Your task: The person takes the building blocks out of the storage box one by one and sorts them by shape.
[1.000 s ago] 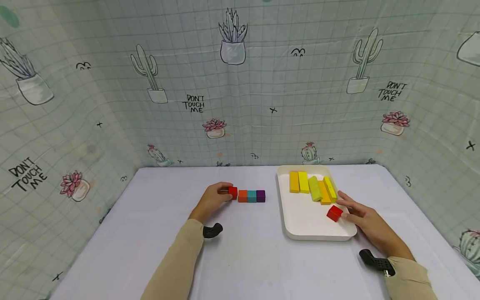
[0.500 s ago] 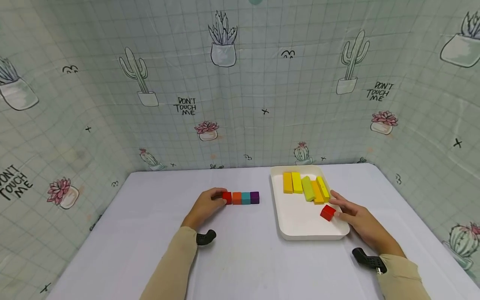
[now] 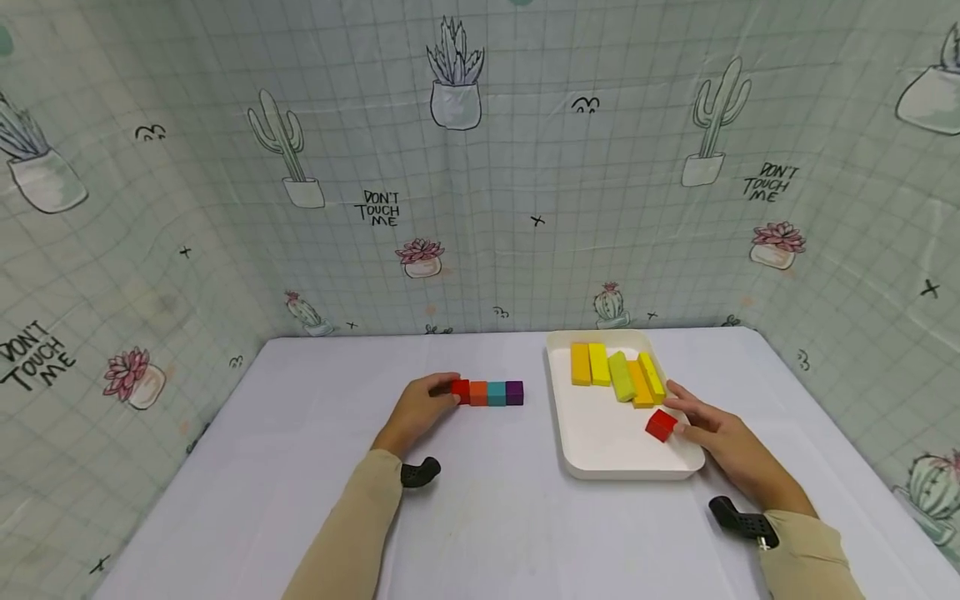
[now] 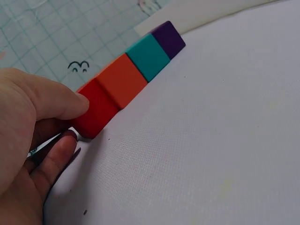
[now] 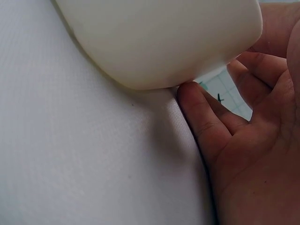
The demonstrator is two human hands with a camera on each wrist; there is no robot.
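Note:
At the left end of a short row on the white table, my left hand (image 3: 415, 411) pinches a red cube (image 4: 97, 108) between thumb and fingers. That cube touches an orange cube (image 3: 478, 393), followed by a teal cube (image 3: 497, 393) and a purple cube (image 3: 514, 392). My right hand (image 3: 731, 450) rests at the right rim of a white tray (image 3: 607, 450), its fingers fairly straight and its thumb reaching over the rim. Beside the thumb tip, inside the tray, lies a red block (image 3: 661, 425), turned at an angle; whether they touch is unclear.
Several yellow, orange-yellow and lime blocks (image 3: 619, 377) lie at the back of the tray. A grid-patterned cloth (image 3: 480, 183) with cactus drawings rises behind and beside the table (image 3: 495, 525). Black camera mounts (image 3: 738, 521) sit on both wrists.
My left hand has slid the red cube rightward against the orange cube, closing the small gap between them. The right hand stays at the tray. The head view has shifted slightly.

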